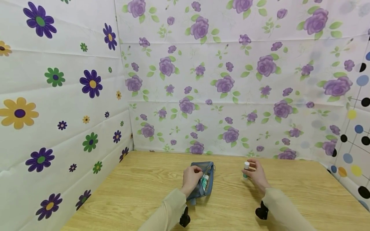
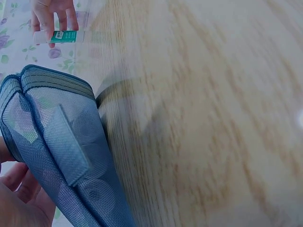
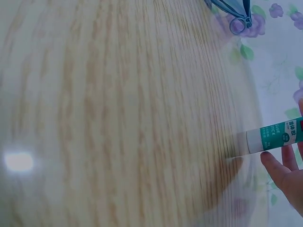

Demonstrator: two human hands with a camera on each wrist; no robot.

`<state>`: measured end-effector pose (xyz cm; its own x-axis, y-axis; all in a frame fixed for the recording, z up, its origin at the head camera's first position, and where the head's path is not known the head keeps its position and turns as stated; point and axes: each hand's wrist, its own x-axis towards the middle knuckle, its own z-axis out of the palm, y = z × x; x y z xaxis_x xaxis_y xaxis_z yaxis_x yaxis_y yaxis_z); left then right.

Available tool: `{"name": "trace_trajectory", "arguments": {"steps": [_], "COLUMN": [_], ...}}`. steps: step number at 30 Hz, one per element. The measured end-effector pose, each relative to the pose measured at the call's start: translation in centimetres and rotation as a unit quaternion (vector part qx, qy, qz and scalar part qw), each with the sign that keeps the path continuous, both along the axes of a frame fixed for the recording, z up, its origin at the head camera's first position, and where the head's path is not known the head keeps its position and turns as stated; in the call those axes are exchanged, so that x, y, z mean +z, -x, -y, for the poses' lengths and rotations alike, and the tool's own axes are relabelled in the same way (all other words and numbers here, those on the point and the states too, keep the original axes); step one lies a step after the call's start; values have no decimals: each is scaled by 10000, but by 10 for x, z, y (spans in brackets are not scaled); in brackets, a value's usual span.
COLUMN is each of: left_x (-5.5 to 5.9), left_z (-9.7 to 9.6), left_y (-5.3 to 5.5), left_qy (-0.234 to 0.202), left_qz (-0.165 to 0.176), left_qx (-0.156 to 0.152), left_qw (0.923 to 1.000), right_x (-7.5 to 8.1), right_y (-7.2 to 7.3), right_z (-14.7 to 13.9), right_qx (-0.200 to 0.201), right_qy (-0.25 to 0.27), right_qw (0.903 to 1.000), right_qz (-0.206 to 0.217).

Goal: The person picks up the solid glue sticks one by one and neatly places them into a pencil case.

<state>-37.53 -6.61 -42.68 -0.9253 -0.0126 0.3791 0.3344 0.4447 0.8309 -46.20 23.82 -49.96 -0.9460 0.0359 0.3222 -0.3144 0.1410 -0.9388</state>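
A blue mesh zip pouch (image 1: 206,165) stands on the wooden table, its mouth parted. Inside it lie white-capped green glue sticks (image 1: 205,182). My left hand (image 1: 191,179) grips the pouch by its left side; in the left wrist view its fingers (image 2: 28,187) curl behind the mesh. To the right, my right hand (image 1: 257,175) holds another glue stick (image 1: 246,166) upright between thumb and fingers. The right wrist view shows that stick's green label (image 3: 279,134) and its white end close over the table.
The light wood table (image 1: 231,205) runs back to a flowered cloth (image 1: 225,85). Another flowered cloth (image 1: 66,112) hangs on the left, and a dotted one (image 1: 356,141) on the right. A ring (image 3: 237,25) hangs from the pouch's zip end.
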Motion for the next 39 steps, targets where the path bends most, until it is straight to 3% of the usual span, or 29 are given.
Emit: {"name": "trace_trajectory", "arguments": {"steps": [11, 18, 28, 31, 36, 39], "left_x": [-1, -1, -2, -1, 0, 0], "left_z": [0, 2, 0, 0, 0, 0], "left_y": [0, -2, 3, 2, 1, 1], "left_qy": [16, -25, 74, 68, 53, 36], "left_qz": [7, -343, 18, 63, 28, 6], "left_qx": [25, -85, 98, 106, 84, 85], "left_qw": [10000, 9994, 9999, 9999, 9999, 10000], "right_x": [5, 4, 0, 11, 49, 62], "right_y": [-7, -3, 0, -9, -43, -53], "right_z": [3, 1, 0, 5, 23, 29], "right_qx": [-142, -233, -137, -108, 15, 120], "right_qy": [-252, -267, -169, -247, -317, -243], "right_qw": [9995, 9993, 9997, 9994, 9989, 9986], "right_qz": [-112, 132, 126, 194, 333, 455]}}
